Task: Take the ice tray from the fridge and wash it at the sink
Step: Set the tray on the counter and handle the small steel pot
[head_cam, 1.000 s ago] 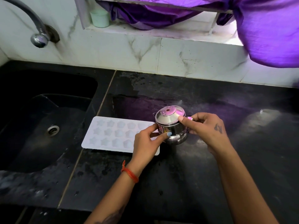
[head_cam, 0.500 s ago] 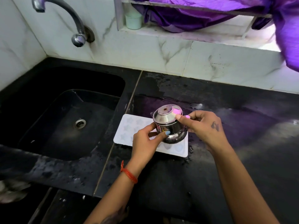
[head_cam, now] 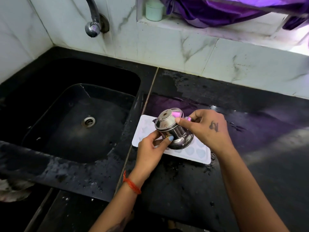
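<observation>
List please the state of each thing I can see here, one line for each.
ice tray: flat on the wet counter, beside the sink, not in it
steel container: tilted, lid on, held above the tray
left hand: grips the container's body
right hand: grips its lid edge
tap: no water running
sink: wet, nothing in it

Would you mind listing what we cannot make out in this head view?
- Ice tray: its middle is hidden by the steel container and both hands.
- Container contents: hidden, since its lid is on and the walls are opaque.
- Tap: the spout's upper part is cut off by the top edge.
- Left hand fingertips: hidden behind the container.
- Right hand: its palm side faces away.
- Cup on the sill: top cut off.
</observation>
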A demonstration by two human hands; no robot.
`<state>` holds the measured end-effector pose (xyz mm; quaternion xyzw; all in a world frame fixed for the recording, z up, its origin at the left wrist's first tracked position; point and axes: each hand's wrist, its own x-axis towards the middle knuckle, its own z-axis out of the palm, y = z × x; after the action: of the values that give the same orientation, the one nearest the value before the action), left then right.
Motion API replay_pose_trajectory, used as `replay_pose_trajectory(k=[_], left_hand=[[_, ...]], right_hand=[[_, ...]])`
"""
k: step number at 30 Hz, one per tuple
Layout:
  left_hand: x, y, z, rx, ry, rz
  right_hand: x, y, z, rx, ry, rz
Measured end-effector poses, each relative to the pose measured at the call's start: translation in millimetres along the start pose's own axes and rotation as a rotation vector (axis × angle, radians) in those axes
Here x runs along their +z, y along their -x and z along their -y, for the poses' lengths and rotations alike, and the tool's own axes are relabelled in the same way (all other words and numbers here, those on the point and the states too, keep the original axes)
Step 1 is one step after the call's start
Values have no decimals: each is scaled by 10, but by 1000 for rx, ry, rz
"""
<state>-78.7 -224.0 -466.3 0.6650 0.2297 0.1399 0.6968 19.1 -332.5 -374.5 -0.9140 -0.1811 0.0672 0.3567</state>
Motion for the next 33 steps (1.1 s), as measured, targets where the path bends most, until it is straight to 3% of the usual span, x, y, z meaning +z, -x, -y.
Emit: replay_pose_trajectory(k=[17, 33], left_hand=[[11, 8, 71, -62, 152, 39], [37, 3, -65, 40, -110, -77]], right_hand=[[46, 9, 132, -79, 130, -25], [-35, -11, -95, 79, -192, 11]])
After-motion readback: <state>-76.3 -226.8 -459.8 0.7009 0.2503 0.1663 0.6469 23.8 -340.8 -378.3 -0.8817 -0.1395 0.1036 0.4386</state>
